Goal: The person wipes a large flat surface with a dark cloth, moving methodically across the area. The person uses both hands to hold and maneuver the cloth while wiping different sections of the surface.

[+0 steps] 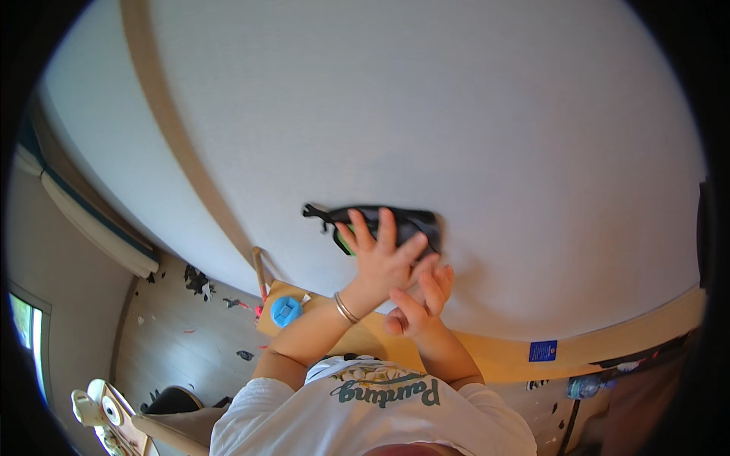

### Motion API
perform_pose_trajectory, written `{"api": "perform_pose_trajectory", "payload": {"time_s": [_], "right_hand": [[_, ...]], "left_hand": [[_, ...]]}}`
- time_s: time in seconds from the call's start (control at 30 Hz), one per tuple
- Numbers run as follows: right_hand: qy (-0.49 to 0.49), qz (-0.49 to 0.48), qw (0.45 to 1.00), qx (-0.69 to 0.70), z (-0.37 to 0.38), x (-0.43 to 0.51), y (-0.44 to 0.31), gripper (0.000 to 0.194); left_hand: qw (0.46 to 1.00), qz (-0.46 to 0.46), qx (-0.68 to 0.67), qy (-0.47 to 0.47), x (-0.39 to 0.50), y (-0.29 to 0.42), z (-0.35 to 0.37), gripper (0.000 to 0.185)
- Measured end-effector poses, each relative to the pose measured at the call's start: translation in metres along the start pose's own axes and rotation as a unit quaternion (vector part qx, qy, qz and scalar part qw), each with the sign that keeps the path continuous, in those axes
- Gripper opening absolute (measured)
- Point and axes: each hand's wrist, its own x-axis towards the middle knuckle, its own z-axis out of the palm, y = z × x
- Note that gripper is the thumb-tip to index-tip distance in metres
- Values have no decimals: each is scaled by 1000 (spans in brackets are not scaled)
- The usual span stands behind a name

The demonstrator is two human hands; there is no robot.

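A black soft bag [408, 219] with a green patch and a short black strap end lies against the large white surface [456, 114]. My left hand [388, 259], with metal bangles at the wrist, is spread over the bag's front, fingers apart. Whether its palm touches the bag cannot be told. Just below and to the right, my right hand [422, 305] has its fingers loosely bent and apart, with nothing visible in them. Its fingertips overlap the left hand's thumb side and are slightly blurred. Both hands hide the bag's lower part.
A round blue-lidded container [287, 311] sits on the wooden ledge [393, 330], beside a wooden-handled stick [259, 271]. Farther right is a blue card [543, 350]. Black scraps [197, 279] litter the floor; a plastic bottle [584, 387] lies lower right. A curtain [97, 219] hangs left.
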Motion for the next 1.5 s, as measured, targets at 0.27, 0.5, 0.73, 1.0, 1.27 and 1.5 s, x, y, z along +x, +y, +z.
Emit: {"api": "perform_pose_trajectory", "payload": {"time_s": [0.27, 0.5, 0.73, 1.0, 1.27, 1.5], "right_hand": [[15, -12, 994, -112, -89, 10, 36, 54], [84, 238, 967, -13, -120, 9, 65, 65], [-106, 18, 891, -441, -130, 40, 95, 55], [197, 243, 824, -473, -280, 144, 185, 52], [-75, 264, 841, -467, -194, 49, 133, 67], [-6, 87, 888, -452, -159, -31, 109, 48]], "left_hand": [[963, 198, -167, -79, 29, 88, 35, 56], [863, 168, -471, -73, 37, 110, 54, 60], [909, 144, -387, 58, 28, 81, 42, 57], [927, 208, -311, -15, 33, 104, 57, 60], [913, 222, -339, -44, 32, 115, 63, 60], [914, 286, -283, -49, 32, 110, 65, 49]]}}
